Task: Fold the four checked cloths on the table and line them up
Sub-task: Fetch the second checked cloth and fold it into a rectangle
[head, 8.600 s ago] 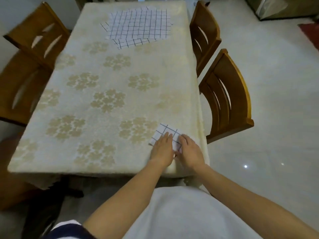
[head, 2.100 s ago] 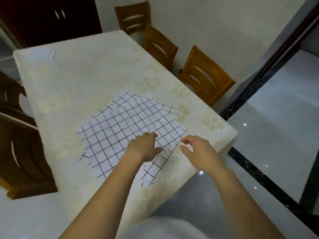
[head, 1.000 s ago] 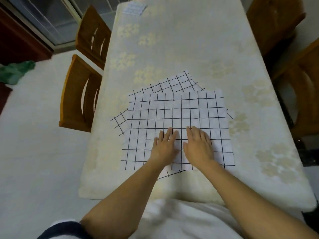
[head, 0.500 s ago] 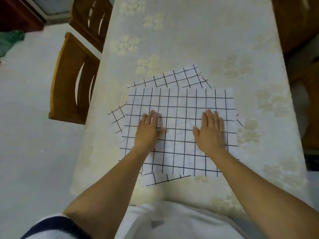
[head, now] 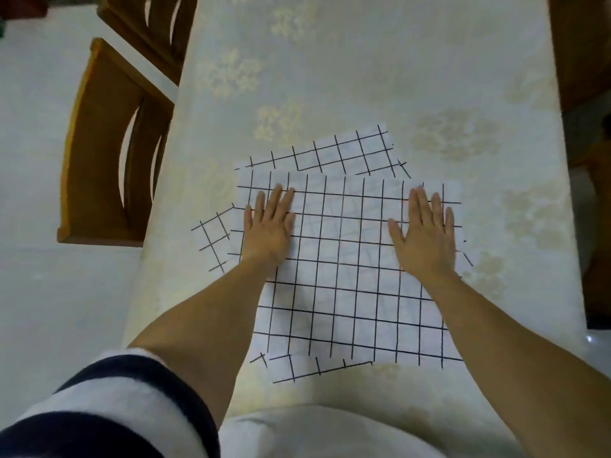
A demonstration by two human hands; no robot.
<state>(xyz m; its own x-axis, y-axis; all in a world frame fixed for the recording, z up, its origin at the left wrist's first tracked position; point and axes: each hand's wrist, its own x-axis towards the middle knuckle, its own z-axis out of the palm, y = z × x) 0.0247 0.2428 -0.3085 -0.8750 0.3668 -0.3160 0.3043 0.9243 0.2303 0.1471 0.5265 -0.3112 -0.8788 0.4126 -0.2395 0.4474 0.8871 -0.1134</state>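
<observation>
- Beside the tabletop's (head: 330, 61) left edge, a wooden chair (head: 109, 150) stood pushed in, well apart from the work.
- Just right of it, a corner of a lower checked cloth (head: 215, 236) poked out askew from under the pile. More skewed edges showed at the far and near sides. How many cloths lay beneath could not be told.
- The left grip (head: 269, 226), a bare hand, lay released and flat. Its fingers were straight and its palm pressed the top checked cloth (head: 344, 259) near the far-left corner, grasping nothing.
- The top checked cloth lay fully spread and unfolded in the middle of the tabletop, roughly square to its near edge. It ran under both palms and back toward the person. The step in hand looked like smoothing this sheet flat before its first fold, so most of the folding seemed yet to be done.
- The right grip (head: 423, 236) was likewise released, flat on the same cloth near the far-right corner, well apart from the left grip.
- The next move probably called for each grip to pinch a corner of the top layer only, then carry that edge over to meet the opposite one with the checks matched. Catching a lower cloth would likely drag the pile out of place.
- At the right edge, a darker chair (head: 582, 44) sat close against the tabletop.
</observation>
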